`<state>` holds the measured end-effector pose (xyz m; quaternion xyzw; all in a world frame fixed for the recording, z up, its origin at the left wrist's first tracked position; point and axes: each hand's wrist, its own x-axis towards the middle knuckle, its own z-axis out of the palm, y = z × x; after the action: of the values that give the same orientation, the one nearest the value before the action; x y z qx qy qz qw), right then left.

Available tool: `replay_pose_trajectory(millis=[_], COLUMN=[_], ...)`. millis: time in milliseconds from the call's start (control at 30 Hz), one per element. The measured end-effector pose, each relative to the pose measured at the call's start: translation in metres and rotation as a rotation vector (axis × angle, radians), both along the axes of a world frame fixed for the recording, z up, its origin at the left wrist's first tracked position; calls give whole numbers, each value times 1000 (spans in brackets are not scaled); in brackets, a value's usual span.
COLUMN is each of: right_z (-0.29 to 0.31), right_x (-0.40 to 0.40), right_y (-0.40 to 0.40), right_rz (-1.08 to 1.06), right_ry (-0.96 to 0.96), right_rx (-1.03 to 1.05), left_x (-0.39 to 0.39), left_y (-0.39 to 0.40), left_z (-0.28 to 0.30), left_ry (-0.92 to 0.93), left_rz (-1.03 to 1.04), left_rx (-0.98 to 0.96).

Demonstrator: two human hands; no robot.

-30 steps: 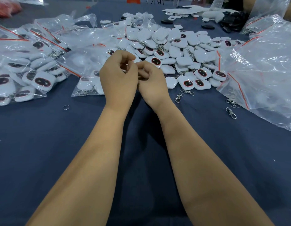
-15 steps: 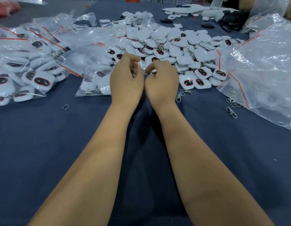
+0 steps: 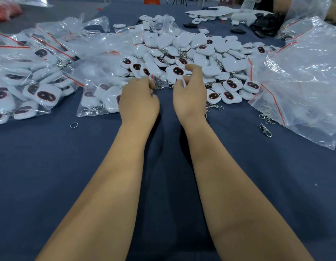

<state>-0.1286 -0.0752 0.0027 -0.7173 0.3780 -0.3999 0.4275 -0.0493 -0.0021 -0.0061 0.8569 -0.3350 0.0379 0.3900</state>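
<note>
A small clear bag [image 3: 182,82] hangs stretched between both hands just above the surface [image 3: 50,166], its long axis running 9 to 3 o'clock. The left hand [image 3: 139,98] curls its grip on the red-striped edge; the right hand [image 3: 189,95] pinches the opposite edge, forefinger raised. The heap of white keychains [image 3: 191,51] lies at 12 o'clock from the bag's mouth, nearer the right hand. The bag's film is nearly invisible, so I cannot tell whether its mouth is open. A filled bag [image 3: 99,98] sits at the left hand's 9 o'clock.
</note>
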Motion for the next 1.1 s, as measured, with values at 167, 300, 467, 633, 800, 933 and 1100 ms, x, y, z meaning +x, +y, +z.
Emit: replay_pose_trajectory(millis=[167,300,467,633,800,933,1100], right_z=[3,2,-3,-5,-4,-1,-1], right_x=[6,11,12,11,10,9,7], right_y=[-1,1,1,1,2,2,2], right_rz=[114,214,225,197,231,253,282], right_ry=[-379,-450,-405,-334,-347,-399,-410], right_rx=[340,426,399,335,303,392,401], left_x=[4,1,-2,-3,-2,-3,-5], left_y=[2,-1,-3,-4,-4,-3,-2], left_z=[1,3,1,2,0,0,2], left_ry=[101,153,230,266,230,223,287], left_rz=[62,31,-17,-41,-44,-36,-45], left_rx=[-210,-351,-347,-303,-207,-216,-337])
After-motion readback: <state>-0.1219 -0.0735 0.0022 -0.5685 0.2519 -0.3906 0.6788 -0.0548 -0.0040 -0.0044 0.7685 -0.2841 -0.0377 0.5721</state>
